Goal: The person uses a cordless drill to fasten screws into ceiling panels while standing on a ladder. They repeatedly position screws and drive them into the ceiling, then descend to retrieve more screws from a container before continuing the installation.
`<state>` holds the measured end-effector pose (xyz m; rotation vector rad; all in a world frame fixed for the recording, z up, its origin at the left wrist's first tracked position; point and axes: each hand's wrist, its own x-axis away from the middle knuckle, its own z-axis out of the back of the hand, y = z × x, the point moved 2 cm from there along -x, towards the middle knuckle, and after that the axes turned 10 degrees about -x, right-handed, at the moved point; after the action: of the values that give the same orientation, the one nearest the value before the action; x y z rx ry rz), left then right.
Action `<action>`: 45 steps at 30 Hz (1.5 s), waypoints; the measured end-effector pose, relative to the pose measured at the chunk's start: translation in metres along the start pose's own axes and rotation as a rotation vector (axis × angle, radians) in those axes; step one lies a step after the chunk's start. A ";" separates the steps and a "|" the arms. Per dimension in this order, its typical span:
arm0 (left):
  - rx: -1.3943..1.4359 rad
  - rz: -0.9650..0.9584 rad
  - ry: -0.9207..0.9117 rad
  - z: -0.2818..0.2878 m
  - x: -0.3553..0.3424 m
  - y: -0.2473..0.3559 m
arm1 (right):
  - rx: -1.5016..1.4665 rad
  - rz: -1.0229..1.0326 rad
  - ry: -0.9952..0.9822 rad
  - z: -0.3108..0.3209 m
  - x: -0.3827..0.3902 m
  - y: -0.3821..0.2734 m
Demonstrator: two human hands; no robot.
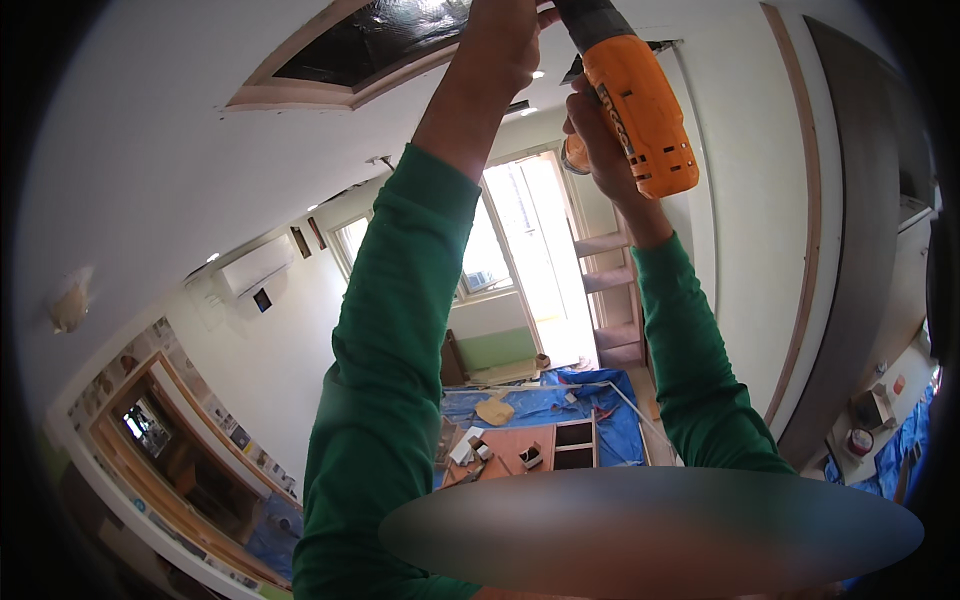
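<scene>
An orange and black cordless drill [640, 110] is raised overhead, its dark front end pointing up past the top edge of the picture. My right hand [597, 140] is wrapped round its handle, which is mostly hidden behind the orange body. My left hand [508, 45] is stretched up beside the drill's front end, close to the ceiling. Most of its fingers lie out of view or behind the hand, so what they hold is hidden. Left of it is a wood-framed opening [300, 95] in the white ceiling, with dark shiny material inside.
Below lie a blue tarp [625, 400] and a reddish-brown work surface [515, 440] with small boxes on it. A wooden shelf-like frame [610, 280] stands by the bright doorway [535, 250]. An air conditioner [257, 267] hangs on the left wall; a dark panel [850, 200] is at right.
</scene>
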<state>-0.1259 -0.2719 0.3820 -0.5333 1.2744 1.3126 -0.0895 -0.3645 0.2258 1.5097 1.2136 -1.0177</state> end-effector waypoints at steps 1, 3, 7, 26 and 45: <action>0.013 -0.002 0.008 0.000 -0.001 -0.001 | 0.016 0.009 -0.006 0.002 -0.001 0.002; 0.029 -0.039 -0.021 0.001 0.000 -0.002 | 0.041 0.025 -0.018 0.002 -0.003 0.005; 0.018 -0.021 0.014 -0.001 0.001 0.003 | -0.029 0.141 0.009 -0.004 -0.009 0.000; 0.772 -0.487 -0.026 0.071 -0.027 -0.006 | -0.225 0.085 0.005 -0.007 -0.012 0.004; 0.827 -0.749 0.066 0.051 -0.047 -0.001 | -0.241 0.032 0.011 -0.012 -0.011 0.000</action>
<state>-0.0957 -0.2462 0.4386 -0.3863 1.3471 0.1070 -0.0906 -0.3558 0.2394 1.3436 1.2670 -0.8112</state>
